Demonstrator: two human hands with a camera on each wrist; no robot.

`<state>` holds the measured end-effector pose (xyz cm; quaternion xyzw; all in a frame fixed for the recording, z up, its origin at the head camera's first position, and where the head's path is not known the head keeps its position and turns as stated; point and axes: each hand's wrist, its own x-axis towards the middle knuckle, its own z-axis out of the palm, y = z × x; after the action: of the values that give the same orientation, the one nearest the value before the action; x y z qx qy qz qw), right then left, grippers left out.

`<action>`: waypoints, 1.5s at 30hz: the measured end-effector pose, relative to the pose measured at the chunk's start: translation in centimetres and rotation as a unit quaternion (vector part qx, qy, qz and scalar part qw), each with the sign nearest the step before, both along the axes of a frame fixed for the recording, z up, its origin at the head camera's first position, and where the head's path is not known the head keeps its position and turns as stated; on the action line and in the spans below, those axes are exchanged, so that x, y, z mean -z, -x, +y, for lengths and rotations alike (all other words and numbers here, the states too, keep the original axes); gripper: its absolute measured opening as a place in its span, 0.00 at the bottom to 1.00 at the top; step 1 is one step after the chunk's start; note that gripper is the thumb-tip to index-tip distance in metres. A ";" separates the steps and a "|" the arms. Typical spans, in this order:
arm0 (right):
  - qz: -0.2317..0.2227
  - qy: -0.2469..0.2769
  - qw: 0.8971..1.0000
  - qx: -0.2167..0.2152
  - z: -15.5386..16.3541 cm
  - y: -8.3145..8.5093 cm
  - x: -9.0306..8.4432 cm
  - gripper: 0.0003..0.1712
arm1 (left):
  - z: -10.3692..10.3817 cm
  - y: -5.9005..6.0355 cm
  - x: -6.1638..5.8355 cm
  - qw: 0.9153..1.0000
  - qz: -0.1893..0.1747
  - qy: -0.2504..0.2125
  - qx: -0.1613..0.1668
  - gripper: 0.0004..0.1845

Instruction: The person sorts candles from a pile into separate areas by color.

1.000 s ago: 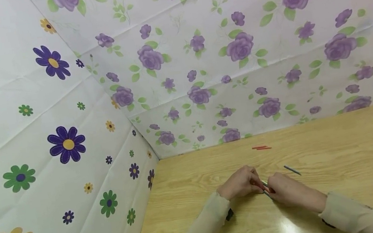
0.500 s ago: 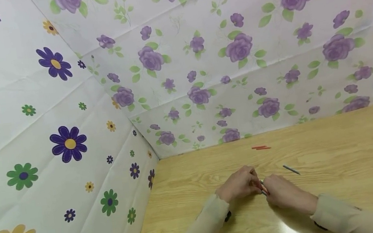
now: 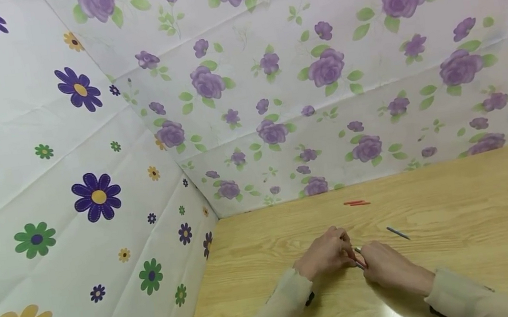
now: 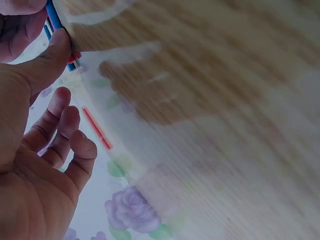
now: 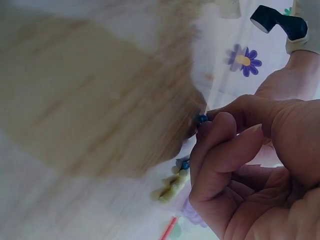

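Pinching a small bundle of thin sticks (image 3: pixel 359 259) between left hand (image 3: pixel 325 253) and right hand (image 3: pixel 386 264), both curled tight, risking slipping sticks scattering near the grey stick (image 3: pixel 397 233).

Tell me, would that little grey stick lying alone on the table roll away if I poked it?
Probably, yes. The grey stick looks thin, straight and round, and lies loose on the smooth, glossy wooden table, so a sideways poke would likely roll it. It seems very light, so it may skid too. Being that slim, it could be fiddly to pinch up.
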<state>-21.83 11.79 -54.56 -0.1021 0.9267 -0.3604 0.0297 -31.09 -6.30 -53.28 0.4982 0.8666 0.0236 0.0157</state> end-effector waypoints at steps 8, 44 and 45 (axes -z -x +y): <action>-0.005 -0.005 1.000 -0.006 0.4 -0.5 -0.1 0.18 | -0.2 -0.6 0.0 1.000 0.017 0.003 0.011 0.06; -0.011 0.014 1.000 0.006 1.9 -0.6 -0.5 0.12 | -0.9 -1.3 0.5 0.992 0.097 0.035 0.069 0.08; -0.010 0.015 1.000 0.005 2.0 -0.6 -0.5 0.12 | -0.9 -1.3 0.6 0.992 0.098 0.036 0.070 0.08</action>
<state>-21.20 13.76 -54.07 -0.0941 0.9213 -0.3756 0.0350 -29.81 -7.17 -53.87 0.5567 0.8272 -0.0578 -0.0500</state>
